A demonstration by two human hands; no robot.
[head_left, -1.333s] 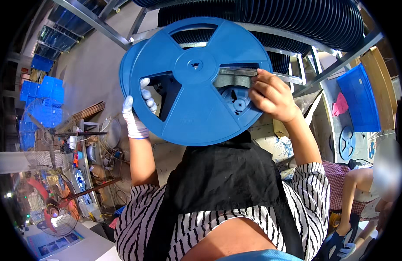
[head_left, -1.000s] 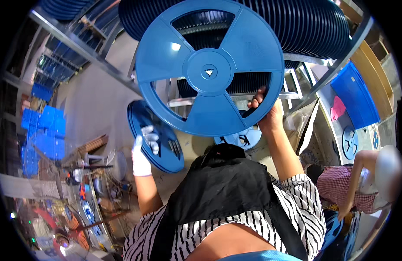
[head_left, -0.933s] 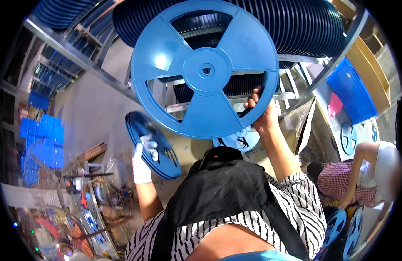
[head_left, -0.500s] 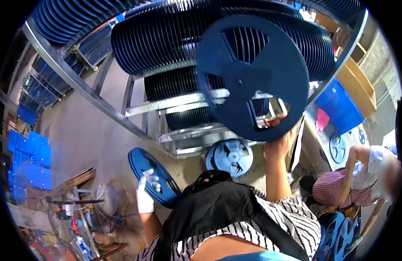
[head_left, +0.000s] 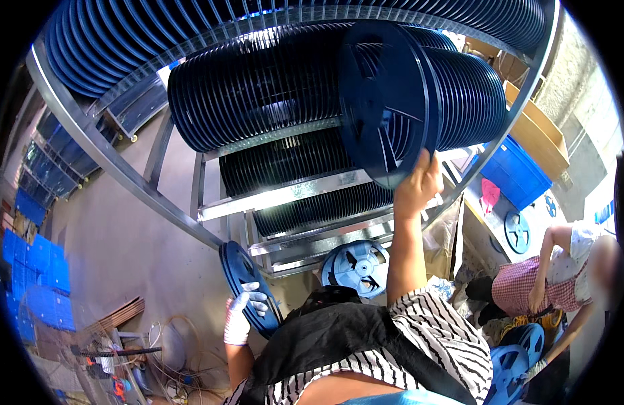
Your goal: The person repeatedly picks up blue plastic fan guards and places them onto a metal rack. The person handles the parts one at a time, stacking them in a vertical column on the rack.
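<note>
My right hand, bare, grips the lower rim of a large dark blue reel. That reel stands upright and edge-turned against a long row of like reels on a metal rack; whether it rests in the row I cannot tell. Lower left, my left hand wears a white glove and is closed round a small stack of blue reels held at my side, partly hidden by the fingers. Lighter blue reels lie low in front of me, below the rack.
Another row of reels fills the upper rack level. At right stand a blue crate and a table with a reel. A person works there beside more blue reels. Blue boxes stack at far left.
The reel in my right hand has moved up and turned from facing me to nearly edge-on against the row. My left hand and its reels have shifted slightly right and down.
</note>
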